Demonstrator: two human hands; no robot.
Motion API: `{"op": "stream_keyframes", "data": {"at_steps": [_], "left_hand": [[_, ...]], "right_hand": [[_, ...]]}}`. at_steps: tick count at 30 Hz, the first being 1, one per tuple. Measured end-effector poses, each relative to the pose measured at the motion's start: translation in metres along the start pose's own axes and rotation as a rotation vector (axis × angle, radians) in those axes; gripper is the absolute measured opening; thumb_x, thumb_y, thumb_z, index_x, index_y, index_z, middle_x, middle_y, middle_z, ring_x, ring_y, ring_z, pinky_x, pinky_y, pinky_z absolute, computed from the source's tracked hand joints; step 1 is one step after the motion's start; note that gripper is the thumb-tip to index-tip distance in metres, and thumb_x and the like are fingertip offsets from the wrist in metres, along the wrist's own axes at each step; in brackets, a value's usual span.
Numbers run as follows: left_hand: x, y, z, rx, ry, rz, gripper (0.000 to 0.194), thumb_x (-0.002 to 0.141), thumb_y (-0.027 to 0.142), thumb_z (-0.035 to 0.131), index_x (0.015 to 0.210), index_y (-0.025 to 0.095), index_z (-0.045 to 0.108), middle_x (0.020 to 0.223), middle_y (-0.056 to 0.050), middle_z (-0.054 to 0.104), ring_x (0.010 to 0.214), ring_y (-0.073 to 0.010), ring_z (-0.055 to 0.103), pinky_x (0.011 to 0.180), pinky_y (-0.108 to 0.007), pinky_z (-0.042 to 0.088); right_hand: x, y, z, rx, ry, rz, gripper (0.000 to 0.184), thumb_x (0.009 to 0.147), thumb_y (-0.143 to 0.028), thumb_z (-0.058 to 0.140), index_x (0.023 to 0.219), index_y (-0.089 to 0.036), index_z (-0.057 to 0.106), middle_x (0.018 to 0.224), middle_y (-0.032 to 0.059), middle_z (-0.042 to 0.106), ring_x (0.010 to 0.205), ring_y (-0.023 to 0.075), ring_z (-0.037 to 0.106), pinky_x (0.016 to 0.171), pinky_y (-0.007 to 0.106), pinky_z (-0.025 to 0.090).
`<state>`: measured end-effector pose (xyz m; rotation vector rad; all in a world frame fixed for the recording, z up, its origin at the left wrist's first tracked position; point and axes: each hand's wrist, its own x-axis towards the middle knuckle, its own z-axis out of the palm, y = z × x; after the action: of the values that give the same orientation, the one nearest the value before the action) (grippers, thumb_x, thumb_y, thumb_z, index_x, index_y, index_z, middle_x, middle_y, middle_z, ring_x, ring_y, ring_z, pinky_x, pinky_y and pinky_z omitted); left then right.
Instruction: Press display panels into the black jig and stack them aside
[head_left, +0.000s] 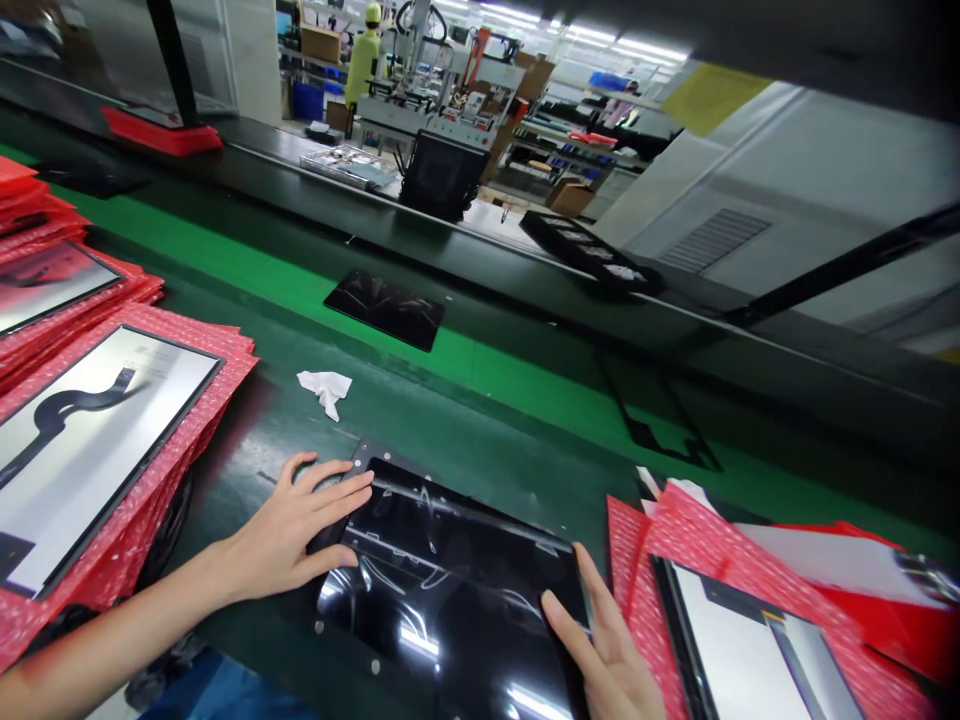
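A glossy black panel (450,590) in a dark metal frame lies flat on the green work surface right in front of me. My left hand (300,530) rests on its left edge, fingers spread flat and open. My right hand (607,650) lies on the panel's right side, fingers stretched out, holding nothing.
Stacks of red bags topped by white-backed panels (82,440) sit at the left, more red bags with a panel (750,620) at the right. A crumpled white cloth (325,388) and another black panel (384,308) lie farther out. A black tray (589,250) rests on the rail; a person in yellow (363,62) stands far back.
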<state>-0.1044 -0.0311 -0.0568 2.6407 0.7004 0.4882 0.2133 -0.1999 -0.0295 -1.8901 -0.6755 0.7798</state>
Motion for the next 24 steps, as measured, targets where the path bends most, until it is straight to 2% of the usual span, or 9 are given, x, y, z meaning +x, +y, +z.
{"op": "stream_keyframes", "data": {"at_steps": [4,13,24], "left_hand": [[0.0000,0.0000,0.0006,-0.001,-0.002,-0.004,0.066,0.096,0.048,0.054,0.154,0.031,0.027,0.153,-0.005,0.045,0.141,-0.0276,0.036,0.115,-0.053,0.017],[0.0002,0.0027,-0.0009,-0.014,0.011,-0.009,0.066,0.096,0.048,0.054,0.154,0.031,0.027,0.151,-0.008,0.047,0.140,-0.0290,0.038,0.114,-0.055,0.019],[0.0004,0.0034,-0.0014,-0.023,0.026,-0.002,0.067,0.095,0.047,0.055,0.154,0.031,0.027,0.150,-0.008,0.049,0.140,-0.0292,0.039,0.115,-0.056,0.018]], "right_hand": [[-0.0005,-0.0022,0.0038,0.011,0.014,-0.008,0.091,0.073,-0.056,0.075,0.151,-0.026,0.039,0.160,-0.0025,0.027,0.149,0.0271,0.010,0.120,0.040,0.018],[-0.0039,-0.0081,0.0070,0.007,0.008,0.028,0.093,0.077,-0.057,0.073,0.154,-0.026,0.032,0.162,-0.0031,0.020,0.149,0.0260,0.009,0.121,0.040,0.015],[-0.0047,-0.0066,0.0092,-0.037,0.039,0.018,0.092,0.075,-0.059,0.072,0.153,-0.027,0.036,0.160,-0.0030,0.027,0.148,0.0290,0.015,0.119,0.040,0.025]]}}
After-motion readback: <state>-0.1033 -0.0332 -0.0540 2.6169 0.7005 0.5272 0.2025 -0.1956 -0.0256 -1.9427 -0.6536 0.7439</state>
